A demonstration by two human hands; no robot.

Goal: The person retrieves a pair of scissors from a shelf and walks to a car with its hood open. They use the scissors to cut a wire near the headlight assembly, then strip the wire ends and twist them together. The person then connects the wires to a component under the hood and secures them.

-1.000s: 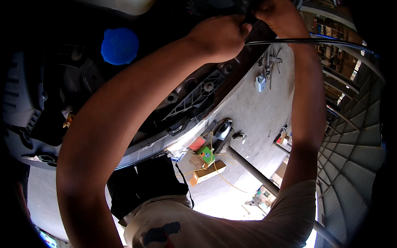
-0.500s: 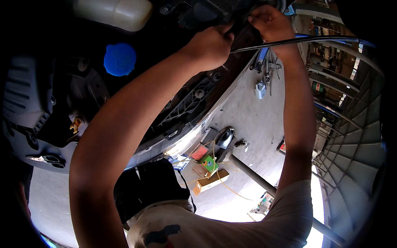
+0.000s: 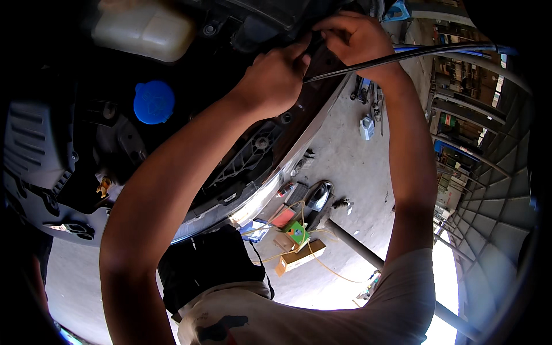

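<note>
In the engine bay of a car, both my hands are close together by the front right edge. My left hand (image 3: 275, 80) is closed, thumb bent against the fingers, on something dark that I cannot make out. Just right of it, my right hand (image 3: 363, 47) has thumb and forefinger bent in a pinch at the same dark spot; what lies between them is hidden in shadow. A long thin black rod (image 3: 425, 53) runs from beside my left hand, across in front of my right wrist, to the upper right. I cannot tell whether the left hand touches it.
Left in the bay are a blue cap (image 3: 154, 102), a whitish plastic tank (image 3: 144, 31) and a ribbed black cover (image 3: 34, 138). On the floor lie an open cardboard box (image 3: 300, 257), a green box (image 3: 296, 232), a yellowish hose and a light-blue jug (image 3: 366, 127).
Both hands and the car parts sit slightly further left in view, as the view has shifted. My right hand's fingers have come nearer my left hand.
</note>
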